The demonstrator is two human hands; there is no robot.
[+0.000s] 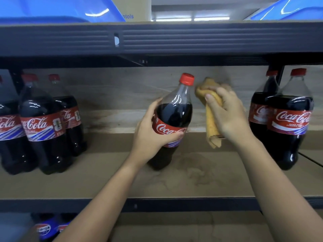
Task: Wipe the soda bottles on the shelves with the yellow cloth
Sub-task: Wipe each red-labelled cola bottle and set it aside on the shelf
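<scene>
A cola bottle (pixel 176 109) with a red cap and red label stands tilted to the right on the middle of the shelf (pixel 201 177). My left hand (pixel 153 135) grips it around the label. My right hand (pixel 229 112) holds a bunched yellow cloth (pixel 210 119) just right of the bottle's neck, close to it but apart from the cap. One end of the cloth hangs down below my palm.
Three cola bottles (pixel 43 123) stand at the left of the shelf and two more (pixel 290 117) at the right. A dark shelf beam (pixel 174 39) runs overhead with blue bins (pixel 52 9) on top. Blue-labelled bottles (pixel 45 229) sit on the shelf below.
</scene>
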